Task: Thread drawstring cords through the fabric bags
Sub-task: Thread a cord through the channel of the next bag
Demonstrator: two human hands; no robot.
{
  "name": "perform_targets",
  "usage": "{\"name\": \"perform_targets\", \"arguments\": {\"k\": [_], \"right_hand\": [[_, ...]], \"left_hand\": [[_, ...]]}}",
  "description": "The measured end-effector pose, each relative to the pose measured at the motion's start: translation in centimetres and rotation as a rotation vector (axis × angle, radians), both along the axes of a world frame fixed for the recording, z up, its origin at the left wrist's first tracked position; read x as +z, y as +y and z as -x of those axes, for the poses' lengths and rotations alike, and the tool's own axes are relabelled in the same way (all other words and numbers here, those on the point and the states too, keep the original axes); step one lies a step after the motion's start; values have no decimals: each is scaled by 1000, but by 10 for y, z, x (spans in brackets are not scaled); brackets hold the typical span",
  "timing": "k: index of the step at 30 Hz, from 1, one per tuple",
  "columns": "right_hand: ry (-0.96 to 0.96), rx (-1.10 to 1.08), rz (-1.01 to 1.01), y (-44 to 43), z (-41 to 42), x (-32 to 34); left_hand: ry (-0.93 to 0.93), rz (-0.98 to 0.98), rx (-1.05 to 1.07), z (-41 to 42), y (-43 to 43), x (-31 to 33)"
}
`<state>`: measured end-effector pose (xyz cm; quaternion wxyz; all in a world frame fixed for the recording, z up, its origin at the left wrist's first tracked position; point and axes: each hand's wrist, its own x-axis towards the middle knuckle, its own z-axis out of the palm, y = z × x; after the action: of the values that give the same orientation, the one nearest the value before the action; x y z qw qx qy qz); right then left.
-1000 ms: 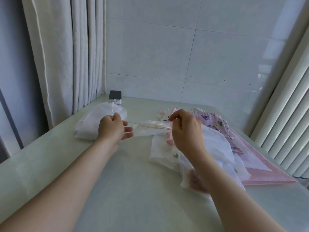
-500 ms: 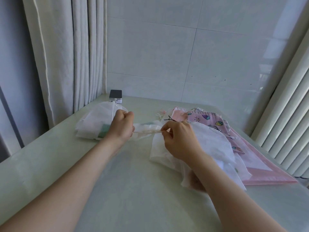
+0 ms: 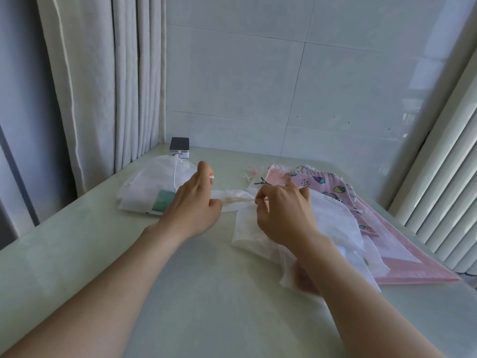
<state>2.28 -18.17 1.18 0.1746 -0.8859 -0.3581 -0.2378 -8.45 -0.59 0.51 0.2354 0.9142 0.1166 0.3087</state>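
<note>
the table (image 3: 103,267) carries everything. places below are given from the white bag (image 3: 245,231) in the middle, the one being worked on.

right of the white bag, and partly under it, is a stack of bags (image 3: 333,218) on one pink sheet (image 3: 413,264). two prints show for certain, a purple fruit-print bag (image 3: 327,183) and a pink one behind it. the white layers cannot be counted. these look unthreaded, so most of the job seems left.

left of the white bag lies one stuffed white bag (image 3: 152,184) with a cord (image 3: 175,174) at its neck. it looks done.

the white bag's hem is bunched up between the two hands, which suggests threading is midway.

the left hand (image 3: 193,205), just left of the white bag, grips the bunched hem, with a white loop on one finger. the right hand (image 3: 286,218), over the bag, pinches one thin threader (image 3: 246,200) that runs into the hem.

one power bank (image 3: 179,146) sits beyond and left of the white bag. one dark clip (image 3: 261,182) lies just beyond it.
</note>
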Motion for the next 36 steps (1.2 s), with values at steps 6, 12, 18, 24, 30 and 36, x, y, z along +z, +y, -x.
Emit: {"name": "perform_targets", "arguments": {"k": [6, 12, 18, 24, 30, 36], "right_hand": [[-78, 27, 44, -1, -3, -2], [-171, -26, -44, 4, -7, -5], [-41, 16, -160, 1, 0, 1], [174, 279, -344, 10, 7, -4], [344, 257, -148, 14, 12, -9], [388, 255, -239, 10, 12, -5]], "left_hand": [[-9, -21, -54, -1, 1, -4], [112, -121, -149, -6, -1, -8], [318, -52, -246, -6, -7, -8], [444, -57, -266, -11, -4, -13], [459, -49, -263, -10, -1, -12], [230, -128, -163, -6, 2, -9]]}}
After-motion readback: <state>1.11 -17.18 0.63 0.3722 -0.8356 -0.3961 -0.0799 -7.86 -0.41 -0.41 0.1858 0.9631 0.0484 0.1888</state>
